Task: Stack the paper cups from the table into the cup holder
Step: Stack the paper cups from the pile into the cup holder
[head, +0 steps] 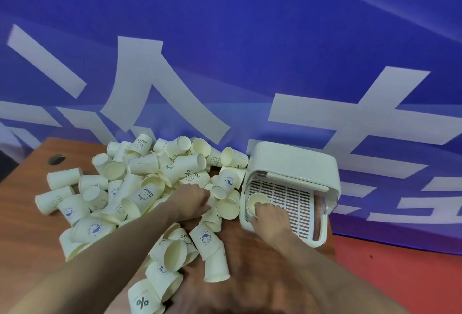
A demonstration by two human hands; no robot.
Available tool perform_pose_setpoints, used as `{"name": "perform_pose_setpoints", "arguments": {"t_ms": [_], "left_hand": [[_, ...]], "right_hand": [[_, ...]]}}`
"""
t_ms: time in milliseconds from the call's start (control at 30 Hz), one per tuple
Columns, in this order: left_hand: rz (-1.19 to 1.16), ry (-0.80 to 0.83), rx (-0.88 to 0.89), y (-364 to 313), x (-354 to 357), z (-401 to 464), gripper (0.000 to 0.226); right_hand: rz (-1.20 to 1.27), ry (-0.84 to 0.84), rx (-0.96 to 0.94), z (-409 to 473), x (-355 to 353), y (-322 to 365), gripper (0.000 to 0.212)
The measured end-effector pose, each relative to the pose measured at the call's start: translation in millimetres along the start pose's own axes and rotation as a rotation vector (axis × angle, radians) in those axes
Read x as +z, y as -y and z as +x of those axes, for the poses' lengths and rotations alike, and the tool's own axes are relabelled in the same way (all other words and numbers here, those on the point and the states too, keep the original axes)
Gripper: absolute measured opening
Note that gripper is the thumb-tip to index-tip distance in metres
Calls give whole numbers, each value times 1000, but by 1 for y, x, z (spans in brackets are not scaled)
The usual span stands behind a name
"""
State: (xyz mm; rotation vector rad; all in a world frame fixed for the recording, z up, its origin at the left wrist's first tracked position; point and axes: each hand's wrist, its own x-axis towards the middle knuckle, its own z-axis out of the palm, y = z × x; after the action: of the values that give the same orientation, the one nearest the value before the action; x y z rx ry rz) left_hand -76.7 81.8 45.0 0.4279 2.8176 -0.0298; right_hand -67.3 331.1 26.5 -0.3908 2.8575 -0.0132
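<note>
Several cream paper cups with printed logos lie in a loose heap [150,188] across the wooden table [20,226]. The white cup holder [292,163] stands at the table's right, its lid raised over a slotted white tray [295,203]. My right hand [268,216] reaches into the holder's left front corner and grips a cup [256,201] that sits there on a short stack. My left hand [193,200] is down in the middle of the heap, fingers curled among the cups; what it holds is hidden.
A blue banner with large white characters [225,51] hangs right behind the table. A round cable hole [56,159] is in the table's far left corner. To the right of the table lies red floor [412,283]. More cups lie near the front edge [150,296].
</note>
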Motion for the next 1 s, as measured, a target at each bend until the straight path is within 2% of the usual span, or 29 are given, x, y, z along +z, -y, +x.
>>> {"name": "perform_pose_setpoints", "arguments": {"t_ms": [233, 367, 533, 700, 833, 1000], "left_hand": [[26, 172, -2, -1, -8, -28, 38], [28, 287, -70, 6, -2, -52, 41], [-12, 347, -146, 20, 9, -81, 51], [-134, 421, -182, 26, 19, -100, 52], [-88, 424, -124, 32, 37, -105, 44], [-109, 426, -93, 37, 39, -107, 38]], "right_hand": [[26, 91, -132, -21, 10, 28, 24], [31, 178, -162, -43, 30, 45, 26], [-42, 287, -145, -66, 52, 64, 42], [-71, 280, -89, -78, 62, 80, 37], [-67, 270, -42, -84, 71, 93, 26], [-66, 237, 18, -88, 76, 99, 30]]}}
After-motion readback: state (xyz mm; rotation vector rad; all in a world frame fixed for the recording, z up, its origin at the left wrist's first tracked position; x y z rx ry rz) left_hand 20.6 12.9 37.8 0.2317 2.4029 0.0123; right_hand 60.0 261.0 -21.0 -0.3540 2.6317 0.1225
